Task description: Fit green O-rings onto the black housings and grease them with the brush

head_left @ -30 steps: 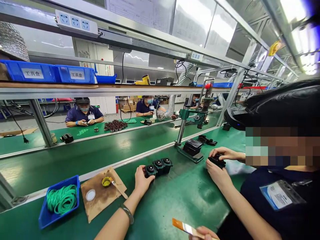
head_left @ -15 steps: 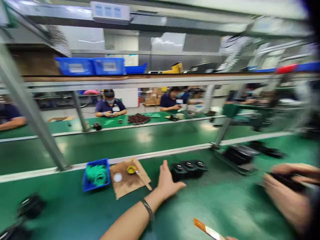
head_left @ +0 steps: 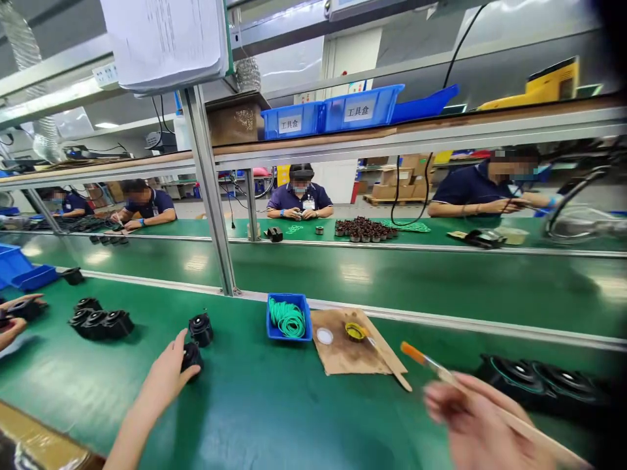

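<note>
My left hand (head_left: 166,372) reaches to the left, its thumb and fingers around a black round part (head_left: 192,358) on the green table. Just behind that part stands another black part (head_left: 200,329). At the right, my right hand (head_left: 482,418) is closed on a wooden-handled brush (head_left: 443,373), its orange bristles pointing left. Between my hands, a brown board (head_left: 337,362) bears a yellow-rimmed pot (head_left: 354,331), a white disc (head_left: 324,336) and a second brush (head_left: 389,362). A blue bin (head_left: 289,336) beside it holds green rings.
Several black parts (head_left: 100,323) stand at the left, near another person's hands (head_left: 17,320). More black parts with green rings (head_left: 543,385) sit at the right. A metal post (head_left: 210,196) rises behind the table; people work across it.
The view has swung left. My left hand has moved left from beside a row of black parts to a single part. My right hand and its brush have come further into view.
</note>
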Available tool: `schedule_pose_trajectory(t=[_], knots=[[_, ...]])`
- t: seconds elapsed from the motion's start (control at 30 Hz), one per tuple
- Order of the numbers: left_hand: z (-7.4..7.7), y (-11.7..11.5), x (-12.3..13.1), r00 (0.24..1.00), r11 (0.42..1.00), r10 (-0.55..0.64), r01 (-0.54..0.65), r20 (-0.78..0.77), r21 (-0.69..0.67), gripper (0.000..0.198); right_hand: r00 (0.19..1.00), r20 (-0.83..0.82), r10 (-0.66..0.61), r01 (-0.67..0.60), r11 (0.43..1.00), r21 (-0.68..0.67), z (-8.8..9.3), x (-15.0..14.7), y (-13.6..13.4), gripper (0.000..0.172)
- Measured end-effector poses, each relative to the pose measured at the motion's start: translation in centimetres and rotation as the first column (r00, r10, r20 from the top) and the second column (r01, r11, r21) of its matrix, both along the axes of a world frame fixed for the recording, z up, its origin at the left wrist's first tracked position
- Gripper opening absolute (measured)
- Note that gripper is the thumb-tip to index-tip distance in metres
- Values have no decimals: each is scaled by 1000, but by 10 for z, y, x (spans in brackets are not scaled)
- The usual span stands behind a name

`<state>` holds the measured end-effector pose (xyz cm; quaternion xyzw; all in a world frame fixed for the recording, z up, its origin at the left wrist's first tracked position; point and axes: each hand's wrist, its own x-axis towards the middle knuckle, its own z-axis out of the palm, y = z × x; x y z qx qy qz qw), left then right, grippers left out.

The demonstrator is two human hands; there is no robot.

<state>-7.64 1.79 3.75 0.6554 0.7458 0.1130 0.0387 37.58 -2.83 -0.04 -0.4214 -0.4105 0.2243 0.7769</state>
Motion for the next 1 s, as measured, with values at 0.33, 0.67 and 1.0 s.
schedule_pose_trajectory(t=[0.33,0.67,1.0], knots=[[-50,-27,124,837,891,-446,381,318,247,65,419,853,310,-190,949,-252,16,-98,154,13],[-46,-31,125,645,880,-456,431,613,201,78,494,804,330,-135,943,-304,21,-91,163,13],[-55,-35,113,610,819,-573,458,547,347,73,413,629,658,-407,752,-519,30,-122,67,11]])
